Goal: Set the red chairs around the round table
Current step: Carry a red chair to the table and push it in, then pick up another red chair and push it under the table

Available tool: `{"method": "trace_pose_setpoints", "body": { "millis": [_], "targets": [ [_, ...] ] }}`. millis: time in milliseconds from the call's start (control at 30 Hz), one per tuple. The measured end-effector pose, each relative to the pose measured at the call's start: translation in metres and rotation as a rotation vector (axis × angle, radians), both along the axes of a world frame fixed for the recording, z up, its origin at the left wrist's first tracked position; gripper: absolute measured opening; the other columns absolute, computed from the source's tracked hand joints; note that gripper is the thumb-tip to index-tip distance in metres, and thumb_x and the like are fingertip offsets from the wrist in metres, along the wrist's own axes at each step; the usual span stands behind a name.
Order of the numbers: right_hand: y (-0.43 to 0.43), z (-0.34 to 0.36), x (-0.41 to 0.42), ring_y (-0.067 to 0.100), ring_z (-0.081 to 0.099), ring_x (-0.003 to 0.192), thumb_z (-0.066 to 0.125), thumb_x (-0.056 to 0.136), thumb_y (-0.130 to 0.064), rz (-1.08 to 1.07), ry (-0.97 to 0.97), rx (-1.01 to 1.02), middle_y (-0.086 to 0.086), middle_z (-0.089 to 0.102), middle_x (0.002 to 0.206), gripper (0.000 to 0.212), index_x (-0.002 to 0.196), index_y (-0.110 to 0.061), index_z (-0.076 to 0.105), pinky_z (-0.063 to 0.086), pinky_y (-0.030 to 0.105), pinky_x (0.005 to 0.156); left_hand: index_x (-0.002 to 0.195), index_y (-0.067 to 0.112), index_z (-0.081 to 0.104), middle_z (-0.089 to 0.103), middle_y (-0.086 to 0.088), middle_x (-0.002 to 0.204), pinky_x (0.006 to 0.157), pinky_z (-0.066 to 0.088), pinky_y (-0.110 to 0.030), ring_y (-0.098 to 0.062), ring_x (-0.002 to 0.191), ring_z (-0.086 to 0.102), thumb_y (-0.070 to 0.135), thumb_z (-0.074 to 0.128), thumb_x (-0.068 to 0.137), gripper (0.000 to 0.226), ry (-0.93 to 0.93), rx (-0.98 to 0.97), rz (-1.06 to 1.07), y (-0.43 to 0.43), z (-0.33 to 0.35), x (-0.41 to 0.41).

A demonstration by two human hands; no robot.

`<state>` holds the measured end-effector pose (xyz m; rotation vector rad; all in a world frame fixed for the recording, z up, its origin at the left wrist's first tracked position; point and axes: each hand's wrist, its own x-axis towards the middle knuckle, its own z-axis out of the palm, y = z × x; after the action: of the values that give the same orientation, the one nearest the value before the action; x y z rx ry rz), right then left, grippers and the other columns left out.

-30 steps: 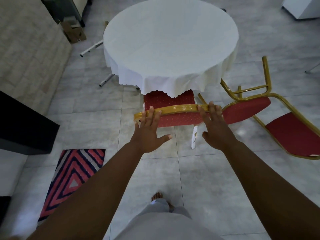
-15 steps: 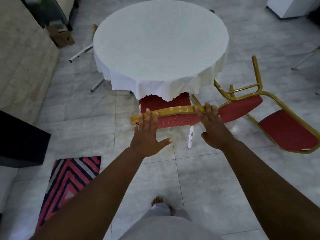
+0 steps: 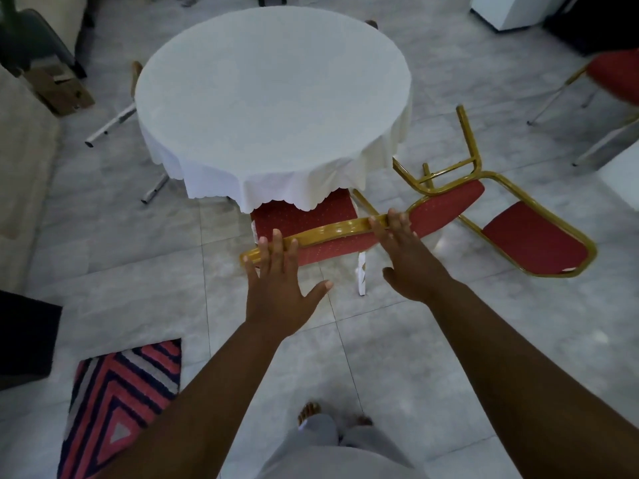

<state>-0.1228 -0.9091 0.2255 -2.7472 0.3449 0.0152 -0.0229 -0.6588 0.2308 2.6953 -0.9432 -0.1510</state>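
Observation:
A round table (image 3: 273, 108) under a white cloth stands ahead of me. A red chair (image 3: 328, 233) with a gold frame is tucked at its near edge, seat partly under the cloth. My left hand (image 3: 280, 288) lies flat with straight fingers on the left part of the gold top rail. My right hand (image 3: 408, 261) rests with straight fingers on the rail's right part. A second red chair (image 3: 532, 236) lies tipped over on the floor to the right of the table. A third red chair (image 3: 612, 77) stands at the far right edge.
A striped red, white and dark rug (image 3: 121, 399) lies on the tiled floor at my lower left. A dark block (image 3: 24, 340) sits at the left edge. A cardboard box (image 3: 58, 88) and metal table legs (image 3: 110, 126) are at the far left. My feet (image 3: 311, 413) are below.
The view has shifted so the table sits further left and a third chair shows at far right. Both hands stay flat on the chair's top rail, which now tilts up to the right.

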Motion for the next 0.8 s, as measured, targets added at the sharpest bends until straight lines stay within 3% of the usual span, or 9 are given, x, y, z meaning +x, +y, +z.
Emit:
{"method": "trace_pose_setpoints", "body": {
  "millis": [133,267,467,667,800],
  "targets": [
    [-0.022,0.006,-0.021,0.029,-0.012,0.151,0.066,0.09,-0.032,-0.101,-0.084,0.045,0.006,-0.011,0.165,0.098,0.154,-0.033,-0.008,0.023,0.058,0.118,0.156,0.022,0.008,-0.007,-0.006,0.164,0.118,0.002,-0.059,-0.029,0.151,-0.01,0.078,0.027,0.088,0.09,-0.119,-0.089,-0.113,-0.041,0.017,-0.006],
    [-0.079,0.013,-0.062,0.027,-0.013,0.151,0.054,0.092,-0.049,-0.271,-0.098,0.008,0.007,-0.012,0.164,0.091,0.156,-0.025,-0.005,0.016,0.051,0.12,0.157,0.024,0.004,-0.005,-0.005,0.165,0.12,-0.001,-0.057,-0.026,0.151,-0.012,0.079,0.018,0.089,0.088,-0.13,-0.062,-0.258,-0.108,0.029,-0.018],
    [-0.188,0.023,-0.148,0.032,-0.008,0.151,0.042,0.094,-0.057,-0.51,-0.035,-0.097,0.015,0.0,0.164,0.084,0.157,-0.02,0.001,0.007,0.05,0.12,0.155,0.022,0.013,0.005,-0.011,0.164,0.119,0.003,-0.059,-0.03,0.151,-0.003,0.081,0.011,0.086,0.091,-0.115,0.036,-0.422,-0.237,0.022,-0.06],
    [-0.281,0.024,-0.246,0.037,0.002,0.151,0.041,0.094,-0.06,-0.7,0.008,-0.13,0.018,0.01,0.163,0.082,0.156,-0.018,0.009,0.013,0.056,0.12,0.156,0.02,0.016,0.015,-0.013,0.162,0.118,0.009,-0.059,-0.034,0.15,0.009,0.08,0.015,0.087,0.091,-0.093,0.076,-0.594,-0.37,0.012,-0.122],
    [-0.324,0.023,-0.305,0.036,0.0,0.151,0.037,0.091,-0.064,-0.82,0.046,-0.108,0.015,0.006,0.164,0.084,0.157,-0.022,0.005,0.013,0.054,0.121,0.154,0.02,0.025,0.024,-0.014,0.16,0.116,0.014,-0.061,-0.037,0.147,0.02,0.081,0.015,0.086,0.092,-0.083,0.067,-0.692,-0.449,0.016,-0.168]
  ]
}}
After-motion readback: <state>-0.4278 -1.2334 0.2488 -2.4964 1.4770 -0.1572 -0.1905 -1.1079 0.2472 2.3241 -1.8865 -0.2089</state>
